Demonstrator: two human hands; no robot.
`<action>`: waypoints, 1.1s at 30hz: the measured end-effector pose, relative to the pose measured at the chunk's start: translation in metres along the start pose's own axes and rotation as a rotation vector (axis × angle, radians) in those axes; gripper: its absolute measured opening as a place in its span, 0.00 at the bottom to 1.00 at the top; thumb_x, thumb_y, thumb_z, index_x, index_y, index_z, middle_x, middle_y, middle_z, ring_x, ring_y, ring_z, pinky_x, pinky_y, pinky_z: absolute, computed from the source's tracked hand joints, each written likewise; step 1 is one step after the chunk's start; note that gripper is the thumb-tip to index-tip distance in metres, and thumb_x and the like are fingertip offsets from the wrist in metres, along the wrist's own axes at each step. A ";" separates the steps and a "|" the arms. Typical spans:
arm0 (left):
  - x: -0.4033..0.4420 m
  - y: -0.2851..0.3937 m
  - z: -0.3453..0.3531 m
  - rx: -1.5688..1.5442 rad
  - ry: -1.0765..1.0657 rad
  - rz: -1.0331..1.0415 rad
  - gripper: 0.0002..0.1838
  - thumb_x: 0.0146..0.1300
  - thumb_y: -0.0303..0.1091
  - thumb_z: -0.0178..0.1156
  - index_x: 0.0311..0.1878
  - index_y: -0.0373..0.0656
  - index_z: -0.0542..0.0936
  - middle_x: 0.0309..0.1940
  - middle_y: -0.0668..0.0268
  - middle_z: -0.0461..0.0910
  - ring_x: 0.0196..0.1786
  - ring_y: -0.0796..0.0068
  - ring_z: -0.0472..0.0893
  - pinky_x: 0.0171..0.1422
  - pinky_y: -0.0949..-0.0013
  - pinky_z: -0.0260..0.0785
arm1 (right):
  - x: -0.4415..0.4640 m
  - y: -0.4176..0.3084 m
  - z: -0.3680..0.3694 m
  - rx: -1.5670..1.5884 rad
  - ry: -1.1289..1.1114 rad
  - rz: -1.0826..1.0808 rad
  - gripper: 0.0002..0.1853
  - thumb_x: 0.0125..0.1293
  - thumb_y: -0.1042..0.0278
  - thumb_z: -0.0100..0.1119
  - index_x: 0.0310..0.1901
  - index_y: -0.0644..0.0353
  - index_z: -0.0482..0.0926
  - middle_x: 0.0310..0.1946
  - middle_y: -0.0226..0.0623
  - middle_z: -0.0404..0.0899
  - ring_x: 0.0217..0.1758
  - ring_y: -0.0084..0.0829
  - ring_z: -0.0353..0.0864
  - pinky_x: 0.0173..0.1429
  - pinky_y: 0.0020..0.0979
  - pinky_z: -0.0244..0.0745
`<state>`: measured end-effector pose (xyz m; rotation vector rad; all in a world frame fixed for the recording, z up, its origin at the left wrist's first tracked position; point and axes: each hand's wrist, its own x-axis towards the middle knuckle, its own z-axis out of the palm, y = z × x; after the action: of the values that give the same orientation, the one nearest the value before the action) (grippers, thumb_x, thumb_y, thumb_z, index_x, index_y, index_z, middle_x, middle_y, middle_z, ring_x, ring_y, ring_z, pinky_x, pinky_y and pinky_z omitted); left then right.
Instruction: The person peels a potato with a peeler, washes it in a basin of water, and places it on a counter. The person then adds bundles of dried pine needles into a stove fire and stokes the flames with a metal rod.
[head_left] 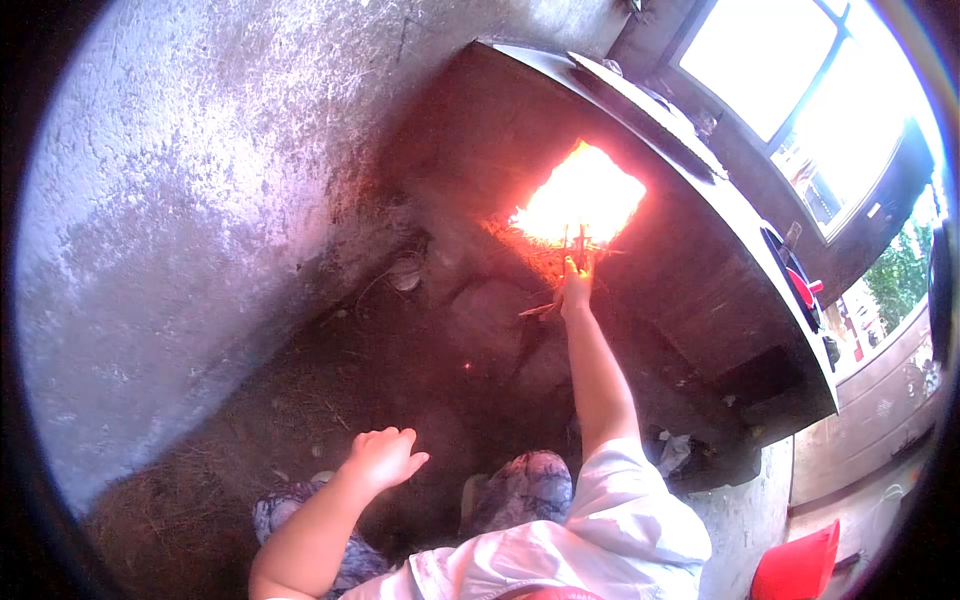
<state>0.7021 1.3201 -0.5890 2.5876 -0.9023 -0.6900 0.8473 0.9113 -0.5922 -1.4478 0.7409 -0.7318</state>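
Bright flames (pixel 590 195) burn in the mouth of a stove (pixel 690 290) built under a counter. My right hand (pixel 575 290) reaches out to the front of the fire, its fingers closed on thin sticks (pixel 580 243) whose far ends point into the flames. Glare hides those far ends. Some twigs (pixel 540 311) stick out beside the wrist. Near my knees, my left hand (pixel 385 458) hangs above the floor with its fingers curled in and the thumb apart. Nothing shows in it.
A rough plastered wall (pixel 190 180) rises on the left. Dark ground (pixel 270 420) with straw bits lies below it. On the stove's pale top edge (pixel 745 215) sits a red-handled item (pixel 803 287). A red plastic container (pixel 798 565) stands at the lower right, near crumpled white scrap (pixel 675 452).
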 end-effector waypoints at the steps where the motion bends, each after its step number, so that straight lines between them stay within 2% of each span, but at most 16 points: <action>1: 0.000 0.000 0.000 0.002 -0.002 -0.002 0.22 0.57 0.52 0.53 0.40 0.41 0.75 0.36 0.55 0.78 0.43 0.54 0.78 0.48 0.53 0.69 | -0.011 0.000 0.001 0.010 -0.059 0.025 0.10 0.63 0.60 0.51 0.32 0.57 0.67 0.10 0.26 0.61 0.06 0.22 0.58 0.09 0.27 0.51; 4: 0.000 0.000 0.001 0.004 -0.022 -0.010 0.22 0.57 0.52 0.53 0.40 0.41 0.75 0.37 0.55 0.78 0.43 0.54 0.78 0.49 0.53 0.69 | -0.029 0.024 0.005 -0.094 -0.164 -0.002 0.11 0.64 0.59 0.50 0.32 0.56 0.65 0.11 0.27 0.62 0.08 0.22 0.60 0.10 0.26 0.53; 6: -0.001 0.000 0.000 0.006 -0.028 -0.012 0.22 0.57 0.52 0.53 0.40 0.41 0.75 0.38 0.54 0.78 0.44 0.54 0.77 0.49 0.53 0.68 | -0.006 0.079 0.002 -0.215 -0.131 -0.157 0.12 0.64 0.59 0.50 0.28 0.56 0.65 0.12 0.26 0.62 0.09 0.20 0.59 0.11 0.26 0.54; 8: -0.001 0.001 0.000 0.011 -0.033 -0.013 0.22 0.57 0.52 0.52 0.40 0.41 0.75 0.38 0.54 0.78 0.44 0.54 0.77 0.49 0.53 0.68 | 0.051 0.157 -0.008 -0.527 -0.024 -0.253 0.11 0.63 0.61 0.48 0.30 0.60 0.68 0.16 0.37 0.72 0.16 0.33 0.72 0.18 0.34 0.66; 9: -0.001 0.001 0.000 0.015 -0.044 -0.012 0.22 0.57 0.52 0.52 0.40 0.41 0.75 0.39 0.54 0.77 0.45 0.54 0.77 0.49 0.53 0.68 | 0.033 0.140 -0.011 -0.527 -0.023 -0.253 0.11 0.63 0.61 0.48 0.30 0.60 0.68 0.16 0.37 0.72 0.16 0.33 0.72 0.18 0.34 0.66; 11: 0.000 0.002 -0.001 0.018 -0.054 -0.014 0.22 0.57 0.52 0.52 0.41 0.41 0.75 0.39 0.54 0.77 0.45 0.54 0.77 0.49 0.53 0.68 | -0.026 0.077 -0.014 -0.979 0.042 -0.317 0.12 0.63 0.62 0.46 0.36 0.65 0.71 0.29 0.53 0.77 0.34 0.49 0.79 0.37 0.42 0.74; 12: 0.000 0.003 -0.002 0.020 -0.063 -0.018 0.22 0.58 0.52 0.52 0.41 0.41 0.75 0.40 0.54 0.77 0.45 0.54 0.77 0.50 0.53 0.68 | -0.030 0.069 -0.014 -0.978 0.039 -0.320 0.12 0.63 0.62 0.46 0.36 0.65 0.71 0.29 0.53 0.77 0.34 0.49 0.79 0.37 0.42 0.74; 14: 0.000 0.002 -0.002 0.017 -0.071 -0.025 0.22 0.58 0.52 0.52 0.42 0.41 0.75 0.40 0.55 0.77 0.46 0.54 0.77 0.50 0.53 0.68 | -0.029 0.057 -0.018 -1.042 0.012 -0.197 0.15 0.63 0.64 0.45 0.40 0.69 0.70 0.39 0.59 0.75 0.45 0.53 0.76 0.48 0.45 0.71; 18: -0.003 0.002 -0.003 0.022 -0.082 -0.005 0.23 0.58 0.53 0.51 0.42 0.41 0.74 0.40 0.54 0.77 0.46 0.54 0.77 0.50 0.53 0.68 | -0.019 0.037 -0.029 -1.118 0.054 -0.214 0.14 0.62 0.63 0.45 0.39 0.67 0.74 0.39 0.56 0.77 0.45 0.49 0.77 0.47 0.44 0.73; 19: -0.003 0.003 -0.005 0.018 -0.080 -0.007 0.23 0.58 0.53 0.51 0.41 0.41 0.74 0.40 0.54 0.77 0.45 0.54 0.77 0.50 0.53 0.68 | 0.017 0.067 -0.039 -1.186 0.115 -0.290 0.13 0.61 0.63 0.47 0.38 0.66 0.75 0.37 0.54 0.78 0.43 0.48 0.78 0.46 0.44 0.74; 26: -0.003 0.000 -0.002 0.004 -0.084 -0.003 0.22 0.58 0.53 0.51 0.41 0.40 0.74 0.39 0.54 0.77 0.46 0.54 0.77 0.50 0.54 0.68 | 0.011 0.010 -0.057 -1.254 0.034 -0.362 0.17 0.57 0.60 0.54 0.39 0.67 0.75 0.35 0.54 0.77 0.44 0.49 0.77 0.46 0.45 0.73; 27: -0.004 0.000 -0.002 0.010 -0.084 -0.002 0.23 0.58 0.53 0.51 0.41 0.40 0.74 0.39 0.54 0.77 0.45 0.54 0.77 0.50 0.54 0.68 | 0.032 0.031 -0.068 -1.164 0.060 -0.564 0.20 0.56 0.56 0.56 0.40 0.67 0.74 0.29 0.50 0.79 0.33 0.42 0.80 0.34 0.40 0.75; 28: -0.004 0.000 -0.002 0.018 -0.085 -0.002 0.23 0.58 0.53 0.51 0.41 0.40 0.75 0.39 0.54 0.77 0.45 0.54 0.77 0.50 0.54 0.68 | 0.035 0.028 -0.073 -1.167 0.061 -0.565 0.20 0.56 0.56 0.56 0.40 0.67 0.74 0.29 0.50 0.79 0.33 0.42 0.80 0.34 0.40 0.75; 30: -0.003 0.002 -0.003 0.021 -0.080 0.001 0.23 0.58 0.53 0.51 0.41 0.40 0.75 0.39 0.54 0.77 0.45 0.54 0.77 0.50 0.54 0.68 | 0.036 0.022 -0.076 -0.724 -0.142 -0.169 0.21 0.57 0.54 0.57 0.42 0.66 0.73 0.24 0.41 0.76 0.21 0.28 0.76 0.22 0.30 0.69; 31: -0.004 0.002 -0.003 0.025 -0.078 0.001 0.23 0.58 0.53 0.52 0.41 0.40 0.75 0.39 0.54 0.78 0.45 0.54 0.77 0.49 0.54 0.68 | 0.033 0.018 -0.076 -0.725 -0.142 -0.170 0.21 0.57 0.54 0.57 0.42 0.66 0.73 0.24 0.41 0.76 0.21 0.28 0.76 0.22 0.30 0.69; 33: -0.004 0.003 -0.002 0.031 -0.079 0.010 0.23 0.58 0.53 0.52 0.41 0.40 0.75 0.39 0.54 0.78 0.45 0.54 0.77 0.49 0.54 0.68 | 0.022 0.005 -0.079 -0.502 -0.194 0.001 0.23 0.57 0.53 0.58 0.46 0.65 0.71 0.22 0.33 0.73 0.15 0.17 0.66 0.15 0.23 0.58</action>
<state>0.6990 1.3205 -0.5849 2.5975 -0.9567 -0.7869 0.7959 0.8470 -0.5968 -1.9401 0.8078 -0.4072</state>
